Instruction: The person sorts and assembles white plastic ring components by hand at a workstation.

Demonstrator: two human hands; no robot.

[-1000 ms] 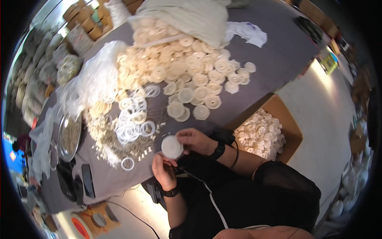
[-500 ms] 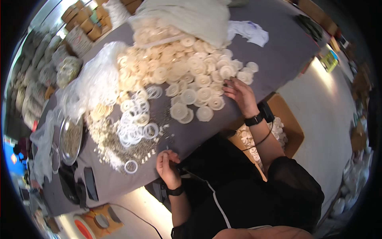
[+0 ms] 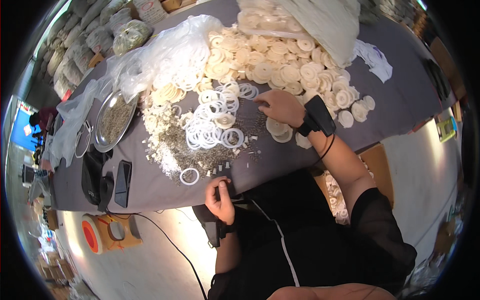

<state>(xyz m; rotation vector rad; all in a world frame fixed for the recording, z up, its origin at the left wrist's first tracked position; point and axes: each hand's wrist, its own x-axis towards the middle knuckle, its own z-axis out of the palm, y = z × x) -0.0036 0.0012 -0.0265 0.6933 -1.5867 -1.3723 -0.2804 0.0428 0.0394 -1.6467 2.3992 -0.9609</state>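
Observation:
My left hand [image 3: 220, 201] is at the table's near edge with its fingers curled and the thumb pressed against them. Whatever it may hold is hidden. Over the table, my right hand [image 3: 283, 107] points leftward, palm down, its fingers slightly bent and apart; nothing shows between them. Its fingertips are close to a few translucent rings [image 3: 248, 91]. Beneath and beside its wrist lie pale round discs [image 3: 278, 131]. White rings [image 3: 204, 131] are heaped left of it, over small grey metal pieces [image 3: 192, 156]. One ring [image 3: 189, 176] lies apart, near my left hand.
A large heap of cream discs [image 3: 280, 55] spreads across the back, under a pale sack [image 3: 325, 25]. At left are a metal tray [image 3: 102, 145] of small pieces, a clear plastic bag [image 3: 170, 45] and a phone [image 3: 123, 183]. A cardboard box [image 3: 382, 170] stands below the table's edge.
My right hand has moved left from the loose discs toward the rings, and its fingers have turned leftward. My left hand stays by the table edge. The view has shifted.

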